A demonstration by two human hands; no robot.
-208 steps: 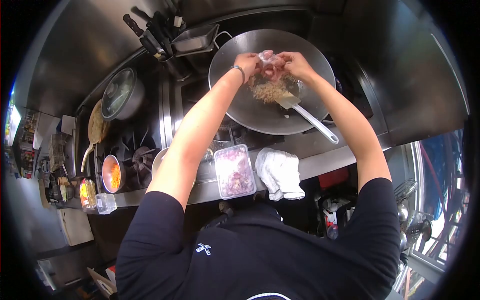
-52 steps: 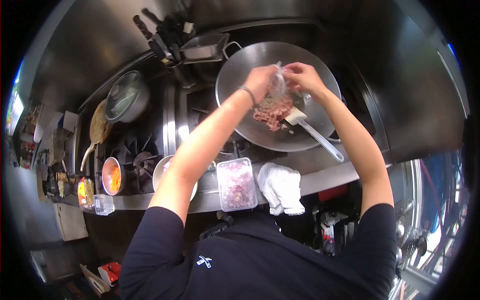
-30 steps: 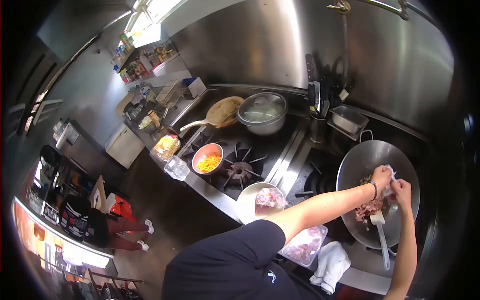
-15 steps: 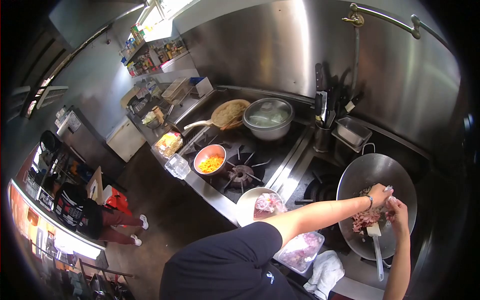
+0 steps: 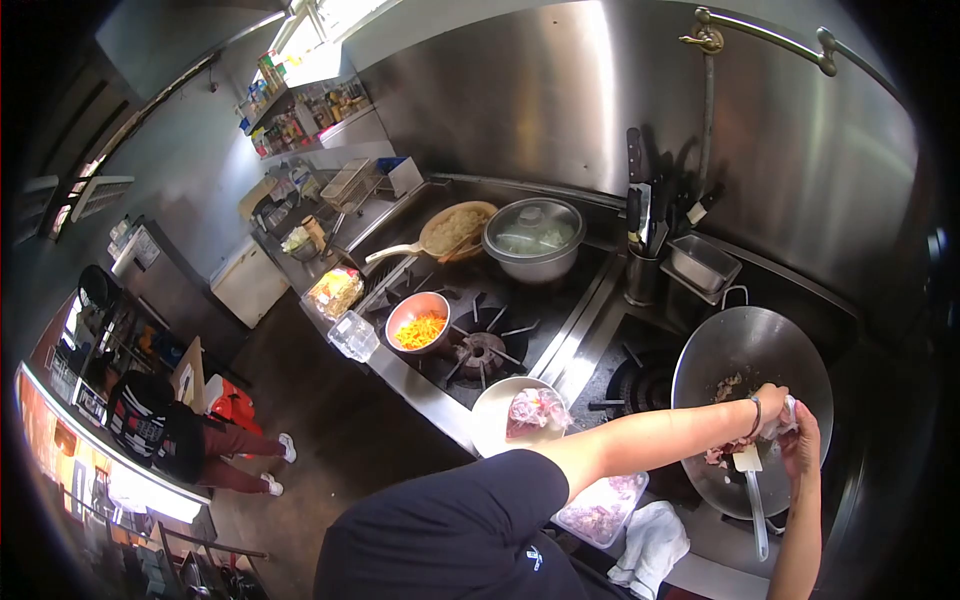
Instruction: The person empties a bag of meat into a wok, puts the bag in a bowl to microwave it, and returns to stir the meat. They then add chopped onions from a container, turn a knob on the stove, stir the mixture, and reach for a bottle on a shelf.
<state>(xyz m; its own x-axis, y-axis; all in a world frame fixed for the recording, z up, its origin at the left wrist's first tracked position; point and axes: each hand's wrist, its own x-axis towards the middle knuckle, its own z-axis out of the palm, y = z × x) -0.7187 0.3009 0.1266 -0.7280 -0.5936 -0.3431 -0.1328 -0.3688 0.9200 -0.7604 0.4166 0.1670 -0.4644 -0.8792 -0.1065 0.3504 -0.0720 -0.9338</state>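
Above the wok [image 5: 715,370] both hands are close together at a crumpled, whitish plastic bag [image 5: 786,416]. My left hand [image 5: 768,402], with a band at its wrist, is closed on one side of it. My right hand [image 5: 802,440] has its fingers closed round the other side. Pinkish chopped meat [image 5: 714,456] lies in the wok, partly hidden by my left forearm. A white-headed spatula [image 5: 752,490] rests in the wok below my hands, its handle over the near rim.
A pale bowl [image 5: 487,412] with a bagged pink item and a plastic tub [image 5: 606,515] stand left of the wok, near a white cloth [image 5: 655,545]. Orange shreds fill a pot [image 5: 390,330]. Behind are a lidded pot [image 5: 535,265], a pan [image 5: 398,250] and knives [image 5: 634,165]. A person [image 5: 160,425] stands far left.
My left hand has shifted slightly down and right, its forearm now covering more of the meat. More of the plastic bag shows between my hands.
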